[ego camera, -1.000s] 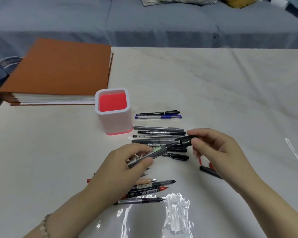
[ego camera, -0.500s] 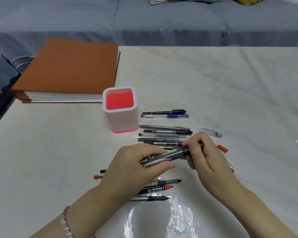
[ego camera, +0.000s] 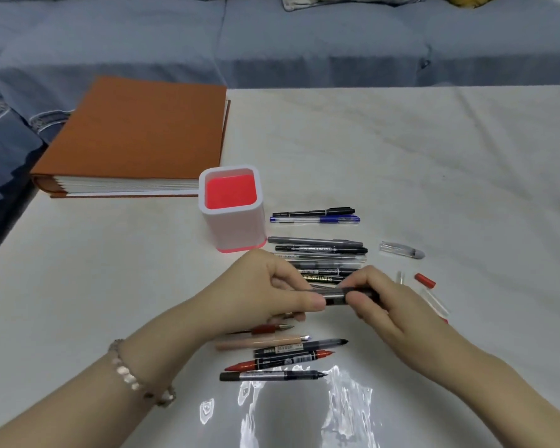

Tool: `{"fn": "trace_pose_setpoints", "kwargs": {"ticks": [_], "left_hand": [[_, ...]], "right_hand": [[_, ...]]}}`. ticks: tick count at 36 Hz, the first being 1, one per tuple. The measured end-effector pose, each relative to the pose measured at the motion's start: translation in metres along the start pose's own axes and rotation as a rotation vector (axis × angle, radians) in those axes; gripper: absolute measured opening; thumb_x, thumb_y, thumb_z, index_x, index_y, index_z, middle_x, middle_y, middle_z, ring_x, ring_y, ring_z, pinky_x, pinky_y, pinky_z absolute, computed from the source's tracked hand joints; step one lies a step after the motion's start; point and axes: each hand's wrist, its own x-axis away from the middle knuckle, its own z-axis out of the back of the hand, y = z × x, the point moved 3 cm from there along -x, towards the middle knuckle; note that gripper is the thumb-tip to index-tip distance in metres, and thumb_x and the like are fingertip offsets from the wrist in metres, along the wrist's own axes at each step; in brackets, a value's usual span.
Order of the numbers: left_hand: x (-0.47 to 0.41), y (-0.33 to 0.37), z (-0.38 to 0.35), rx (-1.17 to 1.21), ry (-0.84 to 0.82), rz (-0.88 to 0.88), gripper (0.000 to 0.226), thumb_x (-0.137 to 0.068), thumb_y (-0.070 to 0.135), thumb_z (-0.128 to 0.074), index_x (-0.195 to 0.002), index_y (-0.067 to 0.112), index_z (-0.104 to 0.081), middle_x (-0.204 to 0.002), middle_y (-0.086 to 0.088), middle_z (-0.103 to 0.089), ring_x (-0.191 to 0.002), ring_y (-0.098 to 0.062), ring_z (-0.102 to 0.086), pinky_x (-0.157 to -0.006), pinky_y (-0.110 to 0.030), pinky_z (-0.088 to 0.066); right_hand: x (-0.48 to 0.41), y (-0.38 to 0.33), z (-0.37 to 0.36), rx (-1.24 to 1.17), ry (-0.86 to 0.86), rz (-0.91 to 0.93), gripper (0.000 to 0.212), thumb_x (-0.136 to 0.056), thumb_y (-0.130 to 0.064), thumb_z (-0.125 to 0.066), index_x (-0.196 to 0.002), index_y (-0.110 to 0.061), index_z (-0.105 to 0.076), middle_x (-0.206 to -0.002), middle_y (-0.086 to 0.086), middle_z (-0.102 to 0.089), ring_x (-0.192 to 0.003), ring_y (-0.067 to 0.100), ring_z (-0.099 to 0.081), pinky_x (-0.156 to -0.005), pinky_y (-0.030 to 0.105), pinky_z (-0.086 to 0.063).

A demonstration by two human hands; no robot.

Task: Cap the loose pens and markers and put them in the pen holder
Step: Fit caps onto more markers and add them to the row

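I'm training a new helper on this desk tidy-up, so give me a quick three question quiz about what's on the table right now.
1. True or false: the pen holder already has pens standing in it.
2. What do the left hand and right hand hold between them?
A. a black pen
B. the orange binder
C. a loose red cap
3. Fill in: the uncapped pens nearest the camera point their tips toward the person's ____.

Key
1. False; only its red inside shows.
2. A; both hands grip the black pen.
3. Right; see the red-tipped marker.
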Motion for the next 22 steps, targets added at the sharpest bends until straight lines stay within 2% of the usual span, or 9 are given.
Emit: {"fn": "trace_pose_setpoints", "kwargs": {"ticks": [2,4,6,8,11,14,19,20,22], "left_hand": [[-0.004,-0.006,0.001,-0.095,0.107,-0.058,0.011,-0.065,0.028,-0.079,-0.070,0.024,-0.070,-0.058,0.004,-0.065,-0.048,-0.009,-0.053,-0.052,-0.017,-0.045],[-0.006,-0.014,0.003,-0.204,0.234,-0.114,0.023,-0.068,0.031,-0.078,-0.086,0.033,-0.064,-0.073,0.012,-0.065,-0.066,-0.004,-0.058,-0.065,-0.013,-0.046],[-0.003,-0.022,0.008,-0.359,0.365,-0.171,0.041,-0.074,0.030,-0.072,-0.111,0.034,-0.055,-0.093,0.018,-0.057,-0.086,-0.001,-0.053,-0.075,-0.009,-0.039],[0.002,-0.032,0.014,-0.443,0.428,-0.177,0.051,-0.078,0.026,-0.069,-0.123,0.032,-0.046,-0.104,0.017,-0.049,-0.095,-0.002,-0.047,-0.080,-0.011,-0.034],[0.009,-0.048,0.018,-0.475,0.354,-0.138,0.033,-0.078,0.023,-0.069,-0.103,0.033,-0.051,-0.102,0.010,-0.051,-0.092,-0.004,-0.047,-0.075,-0.007,-0.035],[0.013,-0.059,0.013,-0.603,0.225,-0.141,0.012,-0.078,0.030,-0.068,-0.080,0.032,-0.057,-0.093,0.008,-0.053,-0.092,-0.006,-0.047,-0.080,-0.017,-0.039],[0.016,-0.067,0.005,-0.710,0.183,-0.152,0.008,-0.082,0.033,-0.063,-0.085,0.026,-0.066,-0.093,0.012,-0.050,-0.095,-0.003,-0.046,-0.081,-0.020,-0.042],[0.016,-0.068,0.004,-0.717,0.189,-0.167,0.009,-0.082,0.032,-0.062,-0.087,0.025,-0.066,-0.092,0.013,-0.049,-0.094,-0.004,-0.046,-0.079,-0.019,-0.041],[0.015,-0.068,0.002,-0.734,0.192,-0.205,0.010,-0.082,0.028,-0.060,-0.087,0.024,-0.068,-0.088,0.013,-0.050,-0.093,-0.006,-0.048,-0.072,-0.016,-0.039]], "right_hand": [[-0.006,0.000,0.001,0.155,-0.057,0.032,0.020,-0.087,-0.041,-0.043,-0.097,-0.037,-0.059,-0.079,-0.030,-0.059,-0.086,-0.013,-0.050,-0.074,0.006,-0.035],[-0.013,0.001,0.005,0.287,-0.033,0.056,0.023,-0.091,-0.038,-0.044,-0.101,-0.027,-0.062,-0.090,-0.021,-0.060,-0.087,-0.004,-0.050,-0.076,0.007,-0.036],[-0.019,0.005,0.009,0.389,0.054,0.065,0.023,-0.092,-0.035,-0.043,-0.097,-0.023,-0.062,-0.088,-0.009,-0.062,-0.086,0.008,-0.052,-0.072,0.017,-0.036],[-0.026,0.013,0.015,0.442,0.180,0.069,0.025,-0.089,-0.030,-0.045,-0.097,-0.016,-0.064,-0.083,-0.003,-0.060,-0.081,0.015,-0.051,-0.068,0.018,-0.029],[-0.037,0.023,0.019,0.451,0.273,0.030,0.018,-0.091,-0.018,-0.051,-0.101,-0.012,-0.064,-0.083,-0.002,-0.057,-0.084,0.017,-0.045,-0.072,0.017,-0.025],[-0.051,0.032,0.010,0.485,0.265,-0.002,0.022,-0.090,-0.018,-0.053,-0.107,-0.011,-0.064,-0.094,0.006,-0.064,-0.095,0.026,-0.048,-0.082,0.024,-0.031],[-0.064,0.043,-0.003,0.570,0.252,-0.078,0.023,-0.087,-0.015,-0.058,-0.108,-0.010,-0.066,-0.103,0.008,-0.064,-0.103,0.030,-0.048,-0.090,0.039,-0.042],[-0.063,0.042,-0.002,0.563,0.256,-0.099,0.024,-0.087,-0.014,-0.057,-0.109,-0.010,-0.065,-0.106,0.008,-0.063,-0.106,0.029,-0.046,-0.092,0.040,-0.041],[-0.058,0.041,-0.001,0.538,0.271,-0.108,0.023,-0.087,-0.013,-0.056,-0.108,-0.011,-0.065,-0.107,0.007,-0.061,-0.108,0.026,-0.045,-0.094,0.030,-0.035]]}}
